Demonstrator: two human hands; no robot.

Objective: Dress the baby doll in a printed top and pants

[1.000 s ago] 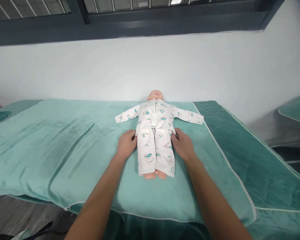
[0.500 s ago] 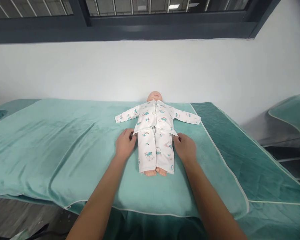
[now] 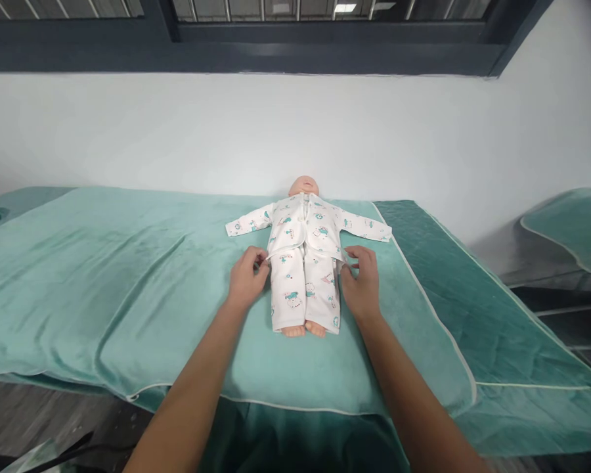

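A baby doll lies on its back, dressed in a white printed jacket and matching trousers. Its arms are spread inside the sleeves, and its bare feet show below the trouser cuffs. My left hand has thumb and fingertips pinched at the jacket's lower left corner, beside the doll's hip. On the other side, my right hand holds the lower right corner loosely between thumb and curled fingers. The jacket hem overlaps the top of the trousers.
A light green cover lies under the doll, with a fold on its left. Darker green quilted bedding extends at right. A white wall and dark window frame stand behind. Another green-covered surface is far right.
Both hands have shifted slightly up, and the right hand's fingers have lifted and loosened around the hem corner. The jacket hem lies a little straighter. The camera view has shifted slightly.
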